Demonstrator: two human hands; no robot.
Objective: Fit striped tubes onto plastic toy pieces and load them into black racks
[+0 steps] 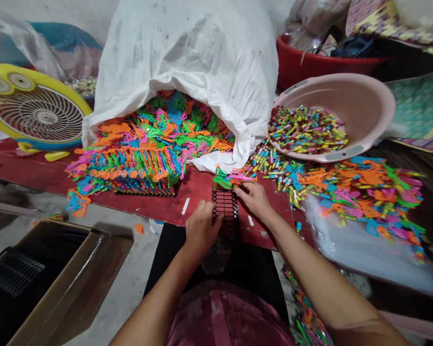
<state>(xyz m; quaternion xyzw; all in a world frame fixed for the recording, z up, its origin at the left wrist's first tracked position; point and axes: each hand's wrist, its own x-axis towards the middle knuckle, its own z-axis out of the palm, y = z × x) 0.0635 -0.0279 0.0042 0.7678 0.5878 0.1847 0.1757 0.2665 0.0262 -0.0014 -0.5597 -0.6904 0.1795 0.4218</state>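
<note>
A narrow black grid rack (pixel 224 207) extends over the table's front edge, just above my lap. My left hand (pixel 201 225) is closed on its left side, the thumb toward the bars. At the rack's far end are a few small plastic toys, pistol-like in outline, among them a green one (pixel 222 179) and a pink one (pixel 244 177). My right hand (pixel 254 198) is closed with fingertips at the pink and orange toys by the rack's far right corner. Its exact grip is partly hidden. To the left, another rack (pixel 144 192) holds tight rows of similar colourful toys.
A white sack (pixel 187 43) spills loose toys (pixel 173 125) behind the racks. Right of it stand a pink basin (pixel 368 110) of small wrapped pieces and a toy pile (pixel 368 192). A yellow fan (pixel 45 115) stands left; a cardboard box (pixel 82 274) with black racks sits below.
</note>
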